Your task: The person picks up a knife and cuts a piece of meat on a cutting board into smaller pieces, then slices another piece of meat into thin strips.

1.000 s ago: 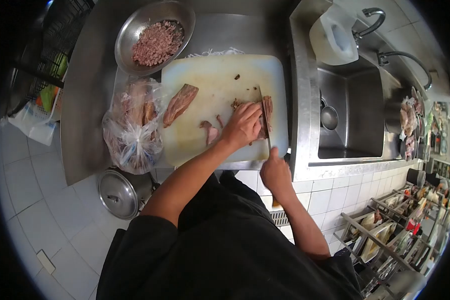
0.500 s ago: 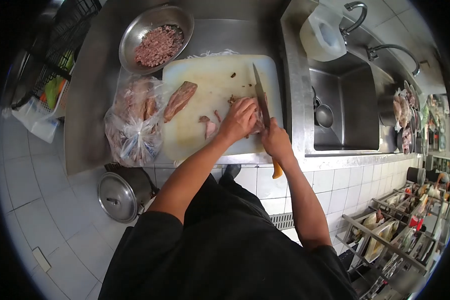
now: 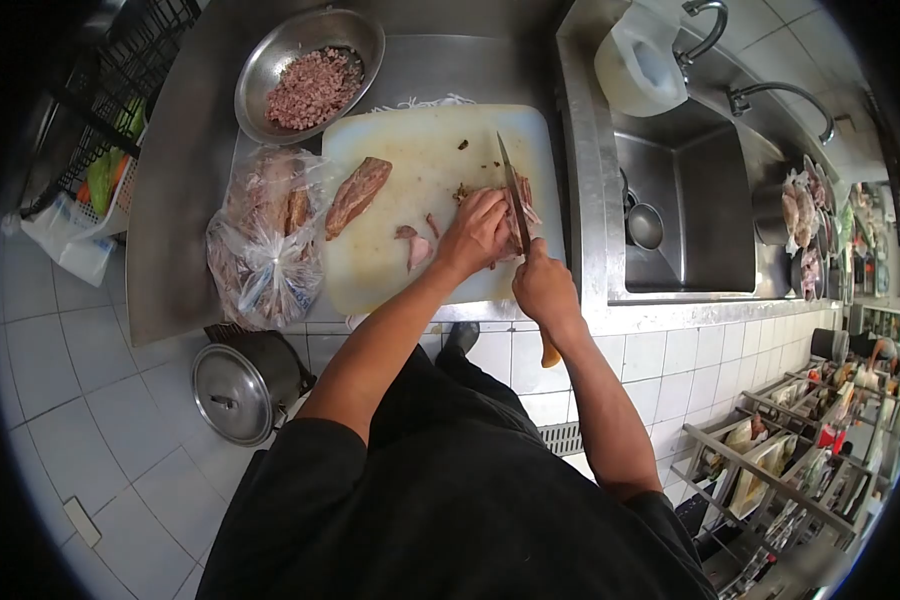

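On the cutting board (image 3: 365, 265), toward three o'clock: the piece of meat (image 3: 532, 208) lies partly hidden beneath your grip, some of it showing on the three o'clock side of the knife (image 3: 514, 198).
Left hand (image 3: 473, 228): you have it on the meat's nine o'clock side, fingers drawn together and clamped down on it; the fingertips are hard to make out.
Right hand (image 3: 547, 287): your fist is closed round the knife handle, just beyond the meat toward five o'clock; the handle's yellow end juts out below your fist.
Blade: it points toward eleven o'clock, close beside your left fingers; you cannot tell how deep it sits in the meat.
Scraps: a pale scrap (image 3: 417, 250) lies near your left wrist, at its nine o'clock; dark crumbs (image 3: 463, 145) lie toward one o'clock on the board.
Second chunk (image 3: 358, 197): it rests untouched at nine o'clock on the board, well apart from both your hands.
Plastic bag (image 3: 267, 235): at nine o'clock just beside the board, with more meat inside.
Metal bowl (image 3: 260, 75): at ten o'clock, with diced meat (image 3: 310, 92) in it.
Sink (image 3: 705, 190): at three o'clock beyond the board, a ladle (image 3: 645, 227) lying inside.
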Motion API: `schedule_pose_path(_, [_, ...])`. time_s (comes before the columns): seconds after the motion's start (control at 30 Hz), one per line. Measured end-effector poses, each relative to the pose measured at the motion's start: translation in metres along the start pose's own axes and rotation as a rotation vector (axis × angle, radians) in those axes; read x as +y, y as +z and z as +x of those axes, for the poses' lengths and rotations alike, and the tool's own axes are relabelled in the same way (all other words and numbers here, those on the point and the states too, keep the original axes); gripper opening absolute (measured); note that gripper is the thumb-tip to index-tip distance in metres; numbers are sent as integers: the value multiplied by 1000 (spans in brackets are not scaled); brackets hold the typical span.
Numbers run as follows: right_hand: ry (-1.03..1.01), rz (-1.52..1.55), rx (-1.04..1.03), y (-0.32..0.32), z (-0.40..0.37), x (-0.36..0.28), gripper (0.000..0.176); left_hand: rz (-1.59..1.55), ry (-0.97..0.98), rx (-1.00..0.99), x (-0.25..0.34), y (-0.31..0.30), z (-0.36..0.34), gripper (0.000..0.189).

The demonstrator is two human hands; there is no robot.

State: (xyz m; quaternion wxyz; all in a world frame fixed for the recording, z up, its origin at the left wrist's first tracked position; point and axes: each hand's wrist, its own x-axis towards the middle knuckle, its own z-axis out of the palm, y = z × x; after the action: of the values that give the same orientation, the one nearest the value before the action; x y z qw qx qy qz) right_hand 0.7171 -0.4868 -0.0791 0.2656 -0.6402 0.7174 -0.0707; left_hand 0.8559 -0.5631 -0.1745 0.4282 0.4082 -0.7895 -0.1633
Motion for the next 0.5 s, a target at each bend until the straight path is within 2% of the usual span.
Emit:
schedule_pose_path(0.13, [10, -34, -62, -8, -13, 3, 22, -2, 0, 3, -1, 1, 1, 25])
schedule_pose_path(0.33, [108, -2, -202, -39, -73, 1, 25, -28, 5, 43, 1, 2, 1, 27])
schedule_pose_path(0.5, [63, -37, -124, -42, -88, -4, 25, -21, 14, 23, 0, 0, 2, 26])
